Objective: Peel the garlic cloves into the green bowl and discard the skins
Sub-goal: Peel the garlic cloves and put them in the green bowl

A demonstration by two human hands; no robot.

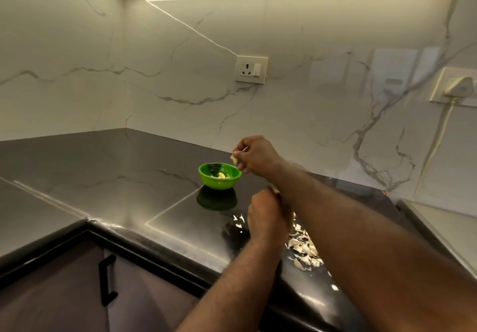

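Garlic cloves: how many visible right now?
2. One clove lies in the green bowl; one is pinched by the right hand above the bowl's rim. The left hand or skins may hide more.

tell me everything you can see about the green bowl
The green bowl is small, round and glossy, like plastic or glazed ceramic, bright green inside and out. It stands upright on the dark polished countertop, which mirrors it just in front. Inside lies at least one peeled garlic clove. The right hand pinches a second clove just over its right rim; whether it touches the rim cannot be told.
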